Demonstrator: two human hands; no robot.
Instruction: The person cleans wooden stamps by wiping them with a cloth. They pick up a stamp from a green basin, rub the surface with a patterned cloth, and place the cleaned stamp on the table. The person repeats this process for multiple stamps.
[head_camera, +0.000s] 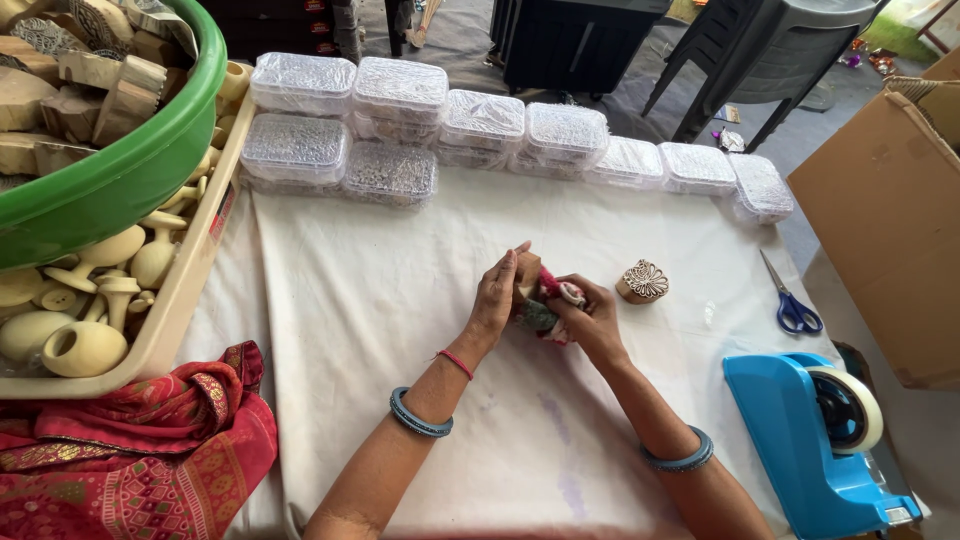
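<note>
1. My left hand (497, 293) presses flat against a small wooden block (527, 277), thumb behind it and fingers wrapped over its top edge, closed on the block.
2. My right hand (588, 313) is closed around a bunched rag (545, 305), patterned red and grey, pushed up against the block's side. The two hands meet over the middle of the white cloth (400, 350) that covers the table.
3. Handling, as I judge it: the block looks rigid and light, with hard corners, best held by its plain flat sides. If it has a carved face, that is hidden under my palm. The rag is soft and slack, so it needs a full pinch or it will slip out.
4. A second carved stamp block (642, 281) sits just beside my right hand, pattern side up and untouched.
5. Further right lie blue-handled scissors (793, 303) and a blue tape dispenser (815, 440).
6. A row of clear lidded boxes (480, 135) lines the far edge.
7. On the left are a green tub (130, 170) of wooden pieces, a tray (185, 290) of turned knobs, and a red cloth (130, 460).
</note>
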